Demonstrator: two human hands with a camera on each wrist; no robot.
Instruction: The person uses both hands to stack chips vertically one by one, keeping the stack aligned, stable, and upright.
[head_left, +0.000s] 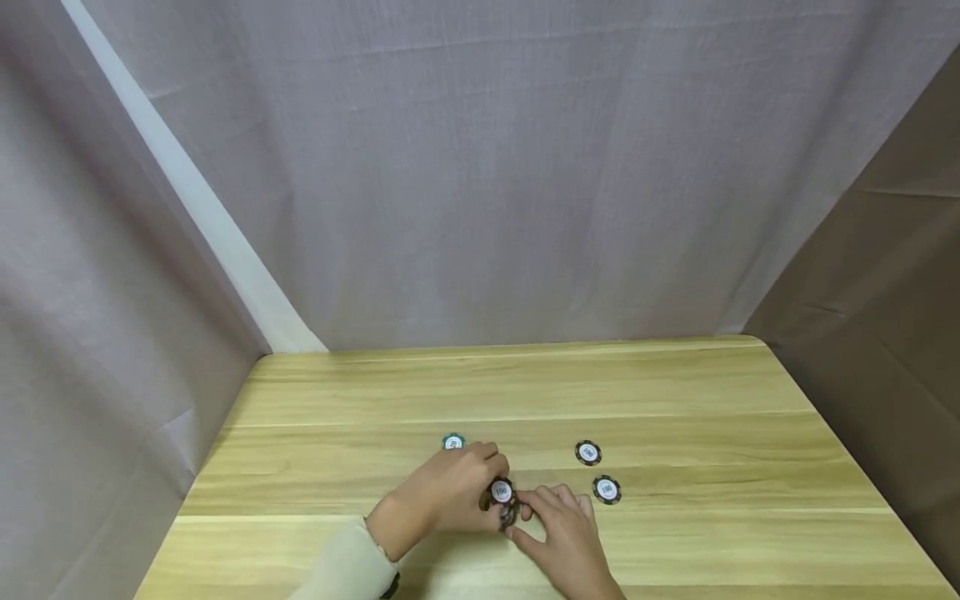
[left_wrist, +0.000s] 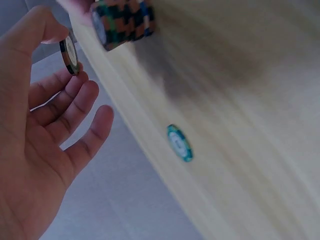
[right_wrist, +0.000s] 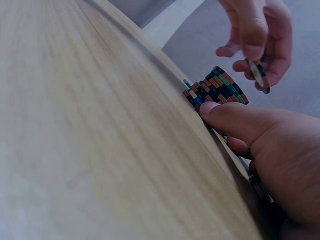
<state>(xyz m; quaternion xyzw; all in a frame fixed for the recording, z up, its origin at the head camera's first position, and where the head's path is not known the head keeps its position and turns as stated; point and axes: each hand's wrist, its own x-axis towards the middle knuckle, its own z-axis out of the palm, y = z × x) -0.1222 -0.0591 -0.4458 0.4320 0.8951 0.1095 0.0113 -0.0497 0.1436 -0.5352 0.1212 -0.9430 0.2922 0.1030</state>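
Note:
My left hand (head_left: 457, 483) pinches a single black poker chip (left_wrist: 70, 54) between thumb and fingertips, its white face turned sideways in the left wrist view. Close beside that chip stands a tall stack of poker chips (right_wrist: 217, 87), dark with brown, green and blue edge marks. My right hand (head_left: 562, 533) holds the stack low down, the thumb pressed against its base in the right wrist view and the forefinger on its other side. The stack leans slightly and is partly covered by both hands in the head view.
A green poker chip (head_left: 453, 442) lies flat beyond my left hand. To the right of my right hand, two black chips marked 100 (head_left: 588, 452) lie apart on the wooden table (head_left: 337, 400). Grey curtains (head_left: 480, 183) surround the table's back and sides.

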